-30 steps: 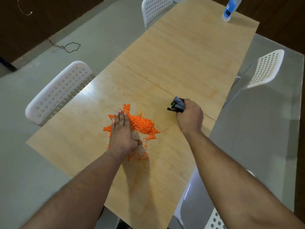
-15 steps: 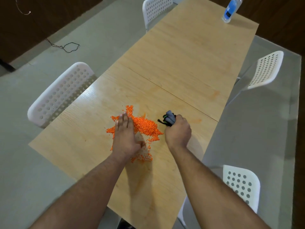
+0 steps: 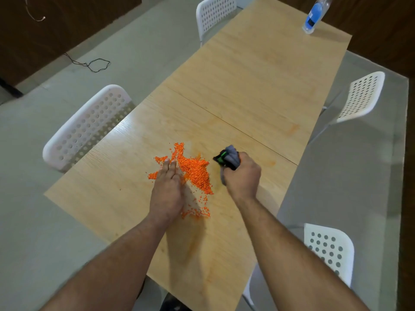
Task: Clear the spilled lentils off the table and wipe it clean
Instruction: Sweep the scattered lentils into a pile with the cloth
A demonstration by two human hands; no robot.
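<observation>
A pile of orange lentils (image 3: 195, 170) lies on the near half of the long wooden table (image 3: 258, 86), with loose grains trailing toward me. My left hand (image 3: 167, 189) lies flat on the table at the pile's left edge, fingers straight and together. My right hand (image 3: 242, 178) grips a bunched grey, black and green cloth (image 3: 228, 158) just right of the pile, close to the tabletop.
White perforated chairs stand around the table: one at the left (image 3: 87, 126), one at the far end (image 3: 215, 12), one at the right (image 3: 361, 97), one near right (image 3: 327, 248). A blue-labelled bottle (image 3: 314, 16) stands at the far corner. A black cable (image 3: 94, 63) lies on the floor.
My right hand has carried the cloth leftward and nearer, from the table's right side up to the pile's right edge. My left hand has stayed flat at the pile's left edge.
</observation>
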